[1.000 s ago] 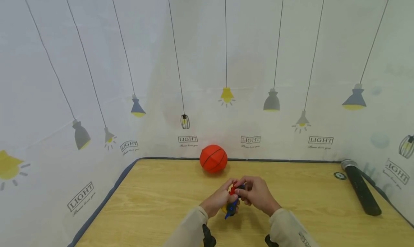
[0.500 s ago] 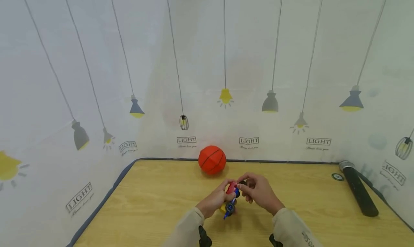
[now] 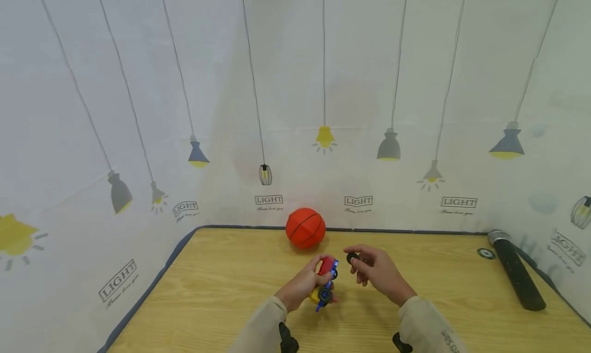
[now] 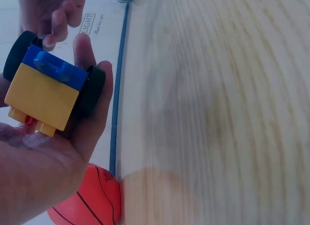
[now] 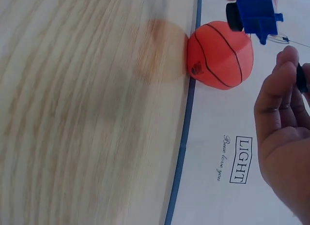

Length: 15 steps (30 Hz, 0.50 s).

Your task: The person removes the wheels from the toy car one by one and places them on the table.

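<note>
Head view: right fingers (image 3: 363, 249) pinch the black wheel (image 3: 352, 257), left fingers (image 3: 324, 279) grip the toy car (image 3: 325, 295) just beside; that small fingertip hold could slip, I reckon, dropping the wheel onto the table (image 3: 208, 291) below.

Soft light — faint shadows on table (image 3: 217, 281), wrist views hazy.
</note>
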Motion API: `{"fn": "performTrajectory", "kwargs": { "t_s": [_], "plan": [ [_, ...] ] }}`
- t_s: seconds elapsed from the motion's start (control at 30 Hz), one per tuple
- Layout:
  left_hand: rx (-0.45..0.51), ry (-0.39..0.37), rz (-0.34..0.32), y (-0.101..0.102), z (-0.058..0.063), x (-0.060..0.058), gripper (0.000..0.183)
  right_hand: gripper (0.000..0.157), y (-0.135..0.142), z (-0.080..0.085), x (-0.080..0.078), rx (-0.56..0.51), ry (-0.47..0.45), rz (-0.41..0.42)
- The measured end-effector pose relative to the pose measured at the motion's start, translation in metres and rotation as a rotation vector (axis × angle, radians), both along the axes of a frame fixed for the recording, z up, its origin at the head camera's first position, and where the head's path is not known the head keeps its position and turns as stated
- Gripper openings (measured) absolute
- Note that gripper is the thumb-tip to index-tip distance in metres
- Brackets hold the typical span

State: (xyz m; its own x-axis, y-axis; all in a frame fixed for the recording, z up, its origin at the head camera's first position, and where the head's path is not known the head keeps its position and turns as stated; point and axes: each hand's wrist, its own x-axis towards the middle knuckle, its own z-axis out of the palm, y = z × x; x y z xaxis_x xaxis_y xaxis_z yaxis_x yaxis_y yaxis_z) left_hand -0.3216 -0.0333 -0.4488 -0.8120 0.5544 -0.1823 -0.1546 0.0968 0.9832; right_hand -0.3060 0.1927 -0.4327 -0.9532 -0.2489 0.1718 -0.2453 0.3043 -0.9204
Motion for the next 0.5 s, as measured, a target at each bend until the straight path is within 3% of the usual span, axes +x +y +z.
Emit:
{"fn": "performTrajectory", "kwargs": {
  "t_s": [0.5],
  "plan": [
    [0.020,-0.007,-0.004,-0.009,0.001,-0.002,0.042,0.028,0.008,-0.005,-0.016,0.047,-0.081,-0.054]
  ]
}}
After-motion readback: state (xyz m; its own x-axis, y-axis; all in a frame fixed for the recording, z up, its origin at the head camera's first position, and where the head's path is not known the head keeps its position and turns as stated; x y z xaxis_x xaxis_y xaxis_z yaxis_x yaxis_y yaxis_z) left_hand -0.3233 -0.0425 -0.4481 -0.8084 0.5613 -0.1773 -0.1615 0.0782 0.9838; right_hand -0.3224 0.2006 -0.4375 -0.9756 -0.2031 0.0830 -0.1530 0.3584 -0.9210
